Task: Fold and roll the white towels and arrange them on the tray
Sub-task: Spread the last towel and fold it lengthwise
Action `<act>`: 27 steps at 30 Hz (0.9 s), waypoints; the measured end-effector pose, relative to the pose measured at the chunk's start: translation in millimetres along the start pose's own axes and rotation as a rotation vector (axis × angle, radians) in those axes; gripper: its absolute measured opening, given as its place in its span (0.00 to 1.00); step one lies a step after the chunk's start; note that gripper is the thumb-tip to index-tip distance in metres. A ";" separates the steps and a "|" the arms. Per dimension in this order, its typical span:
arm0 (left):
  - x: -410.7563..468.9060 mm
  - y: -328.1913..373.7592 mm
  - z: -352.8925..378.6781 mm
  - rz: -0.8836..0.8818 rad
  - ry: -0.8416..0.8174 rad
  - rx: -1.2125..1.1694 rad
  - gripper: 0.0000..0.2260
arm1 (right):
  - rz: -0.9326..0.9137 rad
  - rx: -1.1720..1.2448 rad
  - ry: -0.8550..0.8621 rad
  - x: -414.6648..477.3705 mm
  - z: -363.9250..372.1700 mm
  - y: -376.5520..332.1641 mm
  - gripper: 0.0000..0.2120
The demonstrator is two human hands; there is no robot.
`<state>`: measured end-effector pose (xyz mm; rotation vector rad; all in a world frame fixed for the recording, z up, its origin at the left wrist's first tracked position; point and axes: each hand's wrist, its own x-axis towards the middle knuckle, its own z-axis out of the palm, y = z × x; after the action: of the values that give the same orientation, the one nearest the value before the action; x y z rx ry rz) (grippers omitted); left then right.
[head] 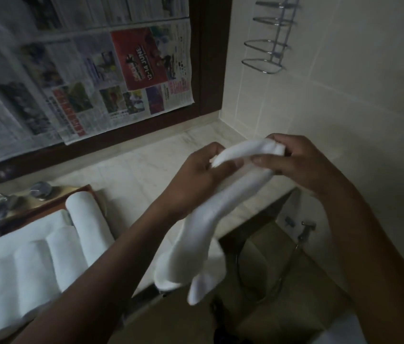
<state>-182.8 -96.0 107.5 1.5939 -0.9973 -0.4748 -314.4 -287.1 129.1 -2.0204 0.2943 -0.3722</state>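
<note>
Both hands hold a white towel [211, 227] up in the air over the right end of the marble counter [146, 167]. My left hand [199, 180] pinches its top edge on the left, and my right hand [302, 162] grips the top edge on the right. The rest of the towel hangs down folded lengthwise, its lower end past the counter's front edge. At the lower left, several rolled white towels [54, 247] lie side by side on a wooden tray [82, 189].
A mirror covered with newspaper [77, 70] in a dark wooden frame stands behind the counter. Tap fittings [39, 191] sit behind the tray. A chrome wire rack [270, 40] hangs on the tiled wall at right. A hand sprayer and hose [305, 232] hang below the counter's end.
</note>
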 end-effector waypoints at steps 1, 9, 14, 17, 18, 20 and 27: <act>-4.0 6.9 1.0 -0.017 -0.001 -0.031 0.10 | 0.019 0.076 0.024 -5.5 -0.8 -0.5 0.09; -23.8 10.7 10.7 -0.052 0.067 0.018 0.12 | -0.051 -0.024 0.096 -17.8 25.2 -15.9 0.08; -26.2 8.9 2.4 -0.084 0.255 -0.027 0.15 | 0.007 0.047 -0.061 -20.4 41.9 -14.9 0.10; -32.8 -3.0 -14.2 -0.140 0.308 -0.072 0.19 | 0.120 -0.195 -0.354 -22.2 42.8 6.6 0.13; -35.8 -9.3 -21.6 -0.160 0.333 -0.096 0.19 | 0.141 -0.247 -0.398 -21.6 46.8 17.7 0.13; -44.9 -26.2 -36.0 -0.185 0.352 -0.104 0.18 | 0.179 -0.216 -0.364 -20.7 55.9 38.2 0.11; -85.4 -75.5 -54.1 -0.219 0.086 0.031 0.08 | -0.012 -0.199 -0.167 -1.7 100.0 48.8 0.08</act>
<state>-163.6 4.8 34.1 1.7463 -0.7722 -0.5369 -280.0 -227.1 41.9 -2.2338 0.2221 -0.1860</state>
